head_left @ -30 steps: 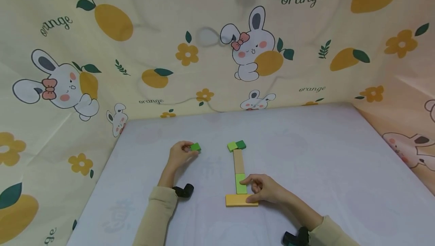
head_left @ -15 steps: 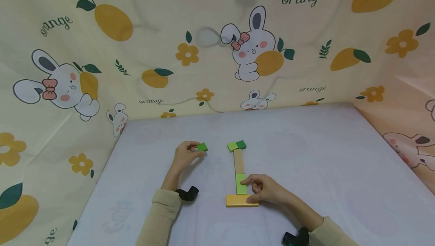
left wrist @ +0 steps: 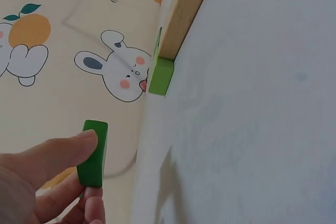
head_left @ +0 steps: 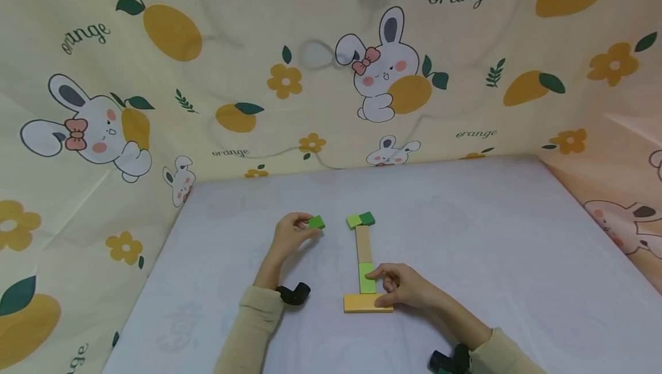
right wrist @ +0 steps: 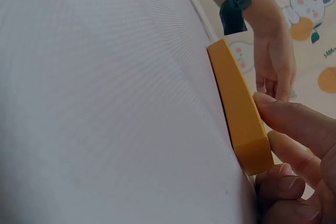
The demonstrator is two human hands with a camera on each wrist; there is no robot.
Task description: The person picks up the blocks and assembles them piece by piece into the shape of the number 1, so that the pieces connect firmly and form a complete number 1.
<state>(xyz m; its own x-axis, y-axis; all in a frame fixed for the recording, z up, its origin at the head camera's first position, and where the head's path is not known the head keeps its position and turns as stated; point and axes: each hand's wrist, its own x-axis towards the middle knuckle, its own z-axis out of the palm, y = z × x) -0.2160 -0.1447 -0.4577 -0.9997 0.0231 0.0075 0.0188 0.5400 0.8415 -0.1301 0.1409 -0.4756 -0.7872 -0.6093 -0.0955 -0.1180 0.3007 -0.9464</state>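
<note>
My left hand (head_left: 291, 235) pinches a small green block (head_left: 316, 222) between thumb and fingers. It is raised above the table, left of a row of blocks; in the left wrist view the thumb lies across the green block (left wrist: 93, 156). My right hand (head_left: 410, 288) rests its thumb on the right end of the long yellow block (head_left: 358, 304) and its index fingertip on the light green block (head_left: 365, 283). Beyond these, a tan wood block (head_left: 364, 244) continues the row. At its far end a small light green block (head_left: 354, 222) and a dark green block (head_left: 367, 218) sit side by side, tilted.
The blocks lie on a white-covered table (head_left: 465, 236). A cream sheet (head_left: 310, 12) printed with rabbits and oranges hangs behind and along the sides. Black wrist devices are on the left wrist (head_left: 293, 293) and right wrist (head_left: 450, 359).
My left hand has moved right with the green block, closer to the row's far end. My right hand and the blocks on the table have stayed in place.
</note>
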